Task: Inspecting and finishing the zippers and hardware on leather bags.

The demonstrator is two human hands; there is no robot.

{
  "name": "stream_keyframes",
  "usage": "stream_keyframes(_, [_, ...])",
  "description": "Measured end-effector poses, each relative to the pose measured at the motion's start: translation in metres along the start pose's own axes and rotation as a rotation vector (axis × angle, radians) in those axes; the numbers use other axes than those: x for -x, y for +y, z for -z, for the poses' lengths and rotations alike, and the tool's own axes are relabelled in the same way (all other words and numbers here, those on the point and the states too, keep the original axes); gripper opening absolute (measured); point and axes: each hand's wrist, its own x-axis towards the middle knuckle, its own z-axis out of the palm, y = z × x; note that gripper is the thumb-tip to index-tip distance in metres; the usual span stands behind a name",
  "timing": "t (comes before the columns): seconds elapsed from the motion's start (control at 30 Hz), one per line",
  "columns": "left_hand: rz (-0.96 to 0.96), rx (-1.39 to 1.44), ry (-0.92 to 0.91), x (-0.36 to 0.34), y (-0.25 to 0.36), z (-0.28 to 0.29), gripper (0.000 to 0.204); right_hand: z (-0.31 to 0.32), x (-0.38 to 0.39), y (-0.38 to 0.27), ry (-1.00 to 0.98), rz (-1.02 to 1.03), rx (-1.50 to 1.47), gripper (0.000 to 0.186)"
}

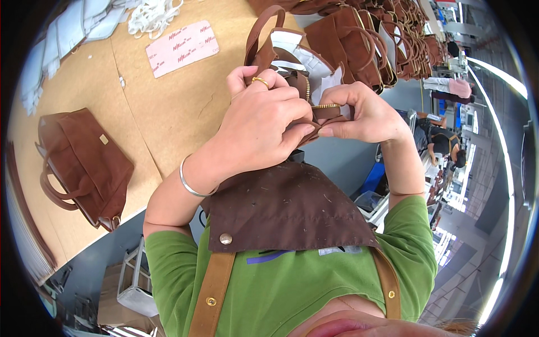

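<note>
At the table's near edge, a brown handbag (265, 55) with a looped handle and a pale lining is between my two hands. My left hand (264, 121), with a ring and a bangle, has its fingers bent over the bag's opening and its thumb pressed on the brown edge. From the other side, my right hand (362, 115) pinches the same edge between thumb and fingers, close to my left thumb. A brass-toothed zipper (327, 106) curves up beside the right fingers. The bag's lower part is hidden behind my hands.
Another brown handbag (92, 165) lies on the table (179, 109) at left. Farther back are a pink-and-white printed card (182, 49), coiled white strips (154, 17) and pale flat pieces (70, 31). Several brown handbags (343, 48) stand crowded at back right. People (449, 143) are at far right.
</note>
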Motion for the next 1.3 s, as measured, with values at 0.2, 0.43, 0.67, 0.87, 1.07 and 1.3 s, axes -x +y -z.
stream_keyframes(0.2, [0.0,-0.006,0.012,0.0,0.0,-0.001,0.009,0.0,0.0,0.003,-0.041,-0.06,-0.066,0.019])
stream_keyframes(0.43, [0.012,-0.009,0.026,0.0,0.0,-0.003,0.009,0.01,0.001,0.003,-0.033,0.043,0.015,0.023])
stream_keyframes(0.67, [0.013,0.027,0.033,0.0,0.001,-0.004,0.014,0.03,-0.003,0.026,-0.162,-0.186,-0.414,0.023])
stream_keyframes(0.87, [0.022,0.021,0.075,0.0,0.002,-0.008,0.019,0.024,-0.005,0.024,-0.223,-0.135,-0.421,0.015])
stream_keyframes(1.07, [0.037,0.028,0.086,-0.003,0.002,-0.009,0.019,0.026,-0.006,0.025,-0.23,-0.09,-0.357,0.01])
stream_keyframes(1.3, [0.06,0.043,0.091,-0.002,0.003,-0.011,0.018,0.025,-0.004,0.023,-0.217,-0.119,-0.324,0.014])
